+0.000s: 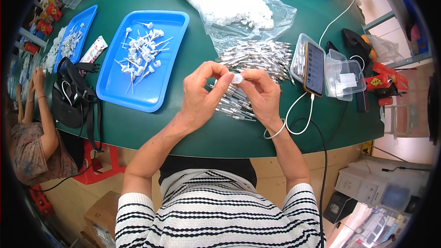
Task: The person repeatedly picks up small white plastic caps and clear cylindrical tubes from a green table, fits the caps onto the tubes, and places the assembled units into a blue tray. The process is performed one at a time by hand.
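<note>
Where both hands meet, fingers (225,79) pinch a white cap (237,79) — clear bag (239,4) behind

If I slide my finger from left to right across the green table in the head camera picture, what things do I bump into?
Black bag → big blue tray → left hand → small white cap → right hand → phone → clear plastic box

A small round white plastic cap (237,79) sits pinched between the fingertips of both hands, up above the green table. Its flat round face looks up at the camera. A heap of thin silver metal pins (250,71) lies on the table right under it, spreading toward 1 o'clock and 6 o'clock.
</note>
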`<state>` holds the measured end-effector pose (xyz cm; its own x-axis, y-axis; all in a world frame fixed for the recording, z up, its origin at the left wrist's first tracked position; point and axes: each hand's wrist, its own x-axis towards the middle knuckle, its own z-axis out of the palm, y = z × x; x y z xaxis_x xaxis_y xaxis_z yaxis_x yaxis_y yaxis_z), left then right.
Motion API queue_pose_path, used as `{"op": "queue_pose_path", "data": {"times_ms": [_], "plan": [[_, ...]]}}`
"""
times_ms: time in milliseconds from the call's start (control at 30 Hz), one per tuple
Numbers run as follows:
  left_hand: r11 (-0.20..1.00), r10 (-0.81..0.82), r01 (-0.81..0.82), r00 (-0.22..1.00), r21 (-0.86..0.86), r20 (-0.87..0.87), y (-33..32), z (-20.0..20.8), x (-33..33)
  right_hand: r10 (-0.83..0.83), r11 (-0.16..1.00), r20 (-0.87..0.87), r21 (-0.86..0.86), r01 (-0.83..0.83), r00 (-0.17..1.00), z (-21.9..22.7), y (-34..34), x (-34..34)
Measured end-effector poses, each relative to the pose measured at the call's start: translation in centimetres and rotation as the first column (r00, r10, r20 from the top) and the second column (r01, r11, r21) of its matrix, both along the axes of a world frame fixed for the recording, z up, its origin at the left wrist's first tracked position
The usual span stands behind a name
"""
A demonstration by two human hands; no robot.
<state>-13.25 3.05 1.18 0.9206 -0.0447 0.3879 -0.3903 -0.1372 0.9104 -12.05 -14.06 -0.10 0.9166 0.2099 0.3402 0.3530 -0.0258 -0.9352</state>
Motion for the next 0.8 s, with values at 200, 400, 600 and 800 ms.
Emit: {"op": "queue_pose_path", "data": {"times_ms": [200,400,600,800], "plan": [[0.986,-0.069,0.058,0.995,-0.153,-0.068,-0.5,0.1,-0.4,0.136,0.968,-0.121,0.226,-0.106,0.983,-0.6,0.3,-0.2],[0.971,-0.105,0.078,0.988,-0.224,-0.111,-0.5,0.1,-0.6,0.275,0.911,-0.173,0.362,-0.199,0.946,-0.7,0.3,0.0],[0.881,-0.280,0.172,0.941,-0.440,-0.193,-0.3,-0.5,0.3,0.245,0.915,-0.140,0.361,-0.181,0.959,-0.6,0.4,0.3],[1.000,0.009,-0.008,0.998,-0.016,0.057,0.4,-0.4,-0.3,0.055,0.981,-0.058,0.188,-0.043,0.997,-0.4,0.3,0.0]]}}
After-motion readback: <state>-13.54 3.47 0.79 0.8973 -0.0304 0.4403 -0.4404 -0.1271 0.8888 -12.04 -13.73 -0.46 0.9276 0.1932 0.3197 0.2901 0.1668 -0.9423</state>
